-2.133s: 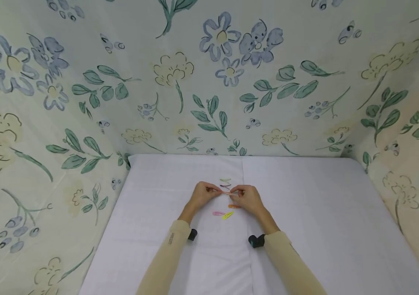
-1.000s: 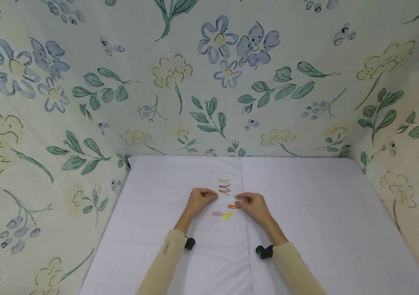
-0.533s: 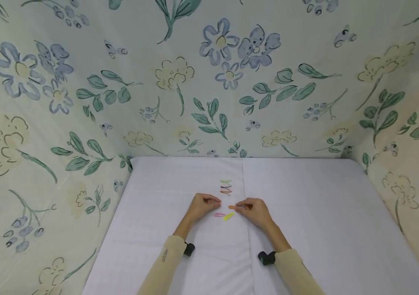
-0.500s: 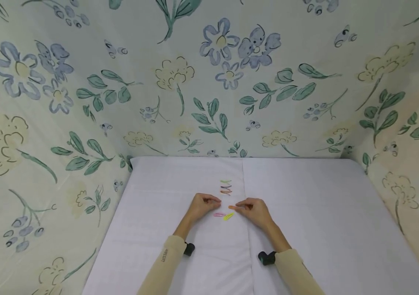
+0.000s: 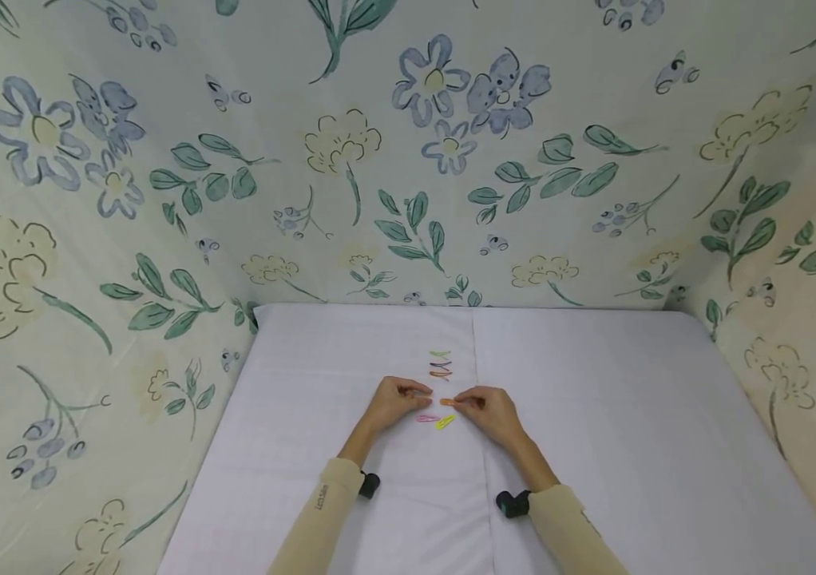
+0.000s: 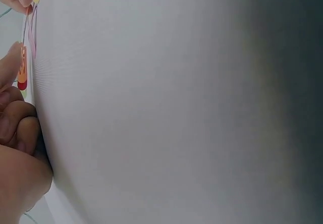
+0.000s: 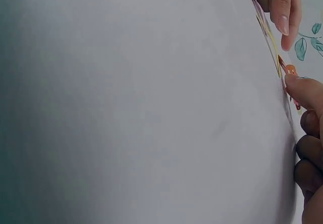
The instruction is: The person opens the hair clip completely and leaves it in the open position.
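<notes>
Left of centre on the white-covered bench (image 5: 595,415), not far from its far edge, an orange clip (image 5: 446,402) sits in the pinch of the right hand (image 5: 494,410). That grip is narrow, fingertips on the clip's right end; left end pokes out free. Left hand (image 5: 395,401) faces it from the bench's left-edge side, thumb and index slightly parted, nothing between them, tips near the free end but apart. Toward the far edge, a short row: green clip (image 5: 440,353), dark clip (image 5: 440,364), orange-red clip (image 5: 441,374), all looking splayed. On the side away from that edge: pink clip (image 5: 426,418) and yellow clip (image 5: 445,422), close together.

Step in hand reads as two-handed handling of the orange clip. Done well: right pinch light and at the very end, clip level, left thumb and index meeting the free end squarely. Pressure best shared evenly; a skewed push could flick so small a piece away. Knuckles should clear the pink and yellow pair. Whether the clip is snapped or loose: too small to tell.
</notes>
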The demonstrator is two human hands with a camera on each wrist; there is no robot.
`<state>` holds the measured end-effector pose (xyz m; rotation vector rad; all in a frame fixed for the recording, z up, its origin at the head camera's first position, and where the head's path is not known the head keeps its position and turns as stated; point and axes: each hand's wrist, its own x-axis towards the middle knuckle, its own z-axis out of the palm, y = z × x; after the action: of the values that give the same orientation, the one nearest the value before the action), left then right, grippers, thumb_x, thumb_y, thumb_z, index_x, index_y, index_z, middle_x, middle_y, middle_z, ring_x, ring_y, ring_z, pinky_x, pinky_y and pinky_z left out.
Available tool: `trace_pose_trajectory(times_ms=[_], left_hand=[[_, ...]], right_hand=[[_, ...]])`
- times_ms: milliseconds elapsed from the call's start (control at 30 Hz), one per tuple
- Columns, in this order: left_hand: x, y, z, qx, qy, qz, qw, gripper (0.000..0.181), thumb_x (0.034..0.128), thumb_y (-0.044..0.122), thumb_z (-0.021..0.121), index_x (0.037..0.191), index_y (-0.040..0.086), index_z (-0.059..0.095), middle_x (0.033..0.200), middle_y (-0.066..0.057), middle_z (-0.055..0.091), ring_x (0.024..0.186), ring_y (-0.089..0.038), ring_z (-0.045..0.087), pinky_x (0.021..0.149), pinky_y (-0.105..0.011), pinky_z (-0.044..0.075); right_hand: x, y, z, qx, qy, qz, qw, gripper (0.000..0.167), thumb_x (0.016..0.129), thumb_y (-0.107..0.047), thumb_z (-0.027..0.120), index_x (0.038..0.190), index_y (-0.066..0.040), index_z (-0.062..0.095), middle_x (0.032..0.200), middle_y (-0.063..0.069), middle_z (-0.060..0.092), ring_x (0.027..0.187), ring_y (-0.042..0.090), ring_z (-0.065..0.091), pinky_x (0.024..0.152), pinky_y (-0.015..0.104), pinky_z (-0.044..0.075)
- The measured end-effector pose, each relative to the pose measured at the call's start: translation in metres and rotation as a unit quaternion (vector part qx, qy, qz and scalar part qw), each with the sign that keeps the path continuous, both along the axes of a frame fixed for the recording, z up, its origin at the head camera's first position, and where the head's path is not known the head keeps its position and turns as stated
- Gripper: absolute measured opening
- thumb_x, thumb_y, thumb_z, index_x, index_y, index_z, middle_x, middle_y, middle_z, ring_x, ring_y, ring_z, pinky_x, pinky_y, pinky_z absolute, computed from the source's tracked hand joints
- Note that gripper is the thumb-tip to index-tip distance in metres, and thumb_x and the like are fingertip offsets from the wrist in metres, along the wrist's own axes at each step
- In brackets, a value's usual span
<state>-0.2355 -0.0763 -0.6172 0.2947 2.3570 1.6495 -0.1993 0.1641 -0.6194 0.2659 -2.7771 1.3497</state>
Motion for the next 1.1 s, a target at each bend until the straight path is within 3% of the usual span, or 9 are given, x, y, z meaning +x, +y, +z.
trace_pose_trajectory(times_ms=[367,600,800,967,1100], left_hand=[[0.003,0.003,0.004,-0.013,0.007,-0.006,0.9999,0.011,0.0874,0.015,0.084,0.097,0.011,0.084,0.061,0.004,0.049,0.057,-0.007,0.038,0.053,-0.02,0.031],[0.003,0.002,0.004,-0.023,0.013,-0.004,0.9996,0.008,0.0863,0.016,0.085,0.093,0.012,0.084,0.061,0.004,0.056,0.056,-0.005,0.039,0.053,-0.019,0.031],[0.003,0.002,0.003,-0.029,0.026,-0.005,0.9992,0.007,0.0878,0.017,0.084,0.092,0.01,0.084,0.083,-0.004,0.079,0.062,-0.005,0.048,0.057,-0.019,0.038],[0.002,0.002,0.002,-0.02,0.03,-0.005,0.9994,0.007,0.0892,0.013,0.082,0.095,0.009,0.084,0.096,-0.008,0.082,0.074,-0.003,0.064,0.067,-0.017,0.048],[0.002,0.001,0.002,-0.009,0.029,-0.003,0.9995,0.008,0.0895,0.013,0.082,0.096,0.008,0.084,0.096,-0.008,0.082,0.078,-0.004,0.066,0.069,-0.018,0.05]], right_hand=[[-0.003,-0.016,0.001,-0.066,-0.028,0.013,0.9973,0.009,0.089,-0.019,0.083,0.092,-0.01,0.082,0.066,-0.003,0.061,0.059,0.005,0.046,0.055,0.021,0.036],[-0.005,-0.019,0.0,-0.072,-0.033,0.009,0.9968,0.008,0.09,-0.018,0.082,0.091,-0.01,0.082,0.068,-0.002,0.064,0.06,0.004,0.047,0.056,0.02,0.037],[-0.006,-0.018,0.001,-0.082,-0.044,0.005,0.9956,0.007,0.091,-0.017,0.081,0.09,-0.01,0.082,0.071,-0.002,0.067,0.062,0.006,0.05,0.058,0.02,0.039],[-0.006,-0.017,0.001,-0.078,-0.056,0.004,0.9954,0.01,0.09,-0.021,0.082,0.092,-0.011,0.082,0.069,-0.003,0.062,0.062,0.006,0.048,0.058,0.021,0.038],[-0.004,-0.016,0.001,-0.087,-0.055,0.008,0.9947,0.01,0.09,-0.021,0.082,0.092,-0.012,0.083,0.069,-0.002,0.063,0.061,0.005,0.047,0.057,0.02,0.038]])
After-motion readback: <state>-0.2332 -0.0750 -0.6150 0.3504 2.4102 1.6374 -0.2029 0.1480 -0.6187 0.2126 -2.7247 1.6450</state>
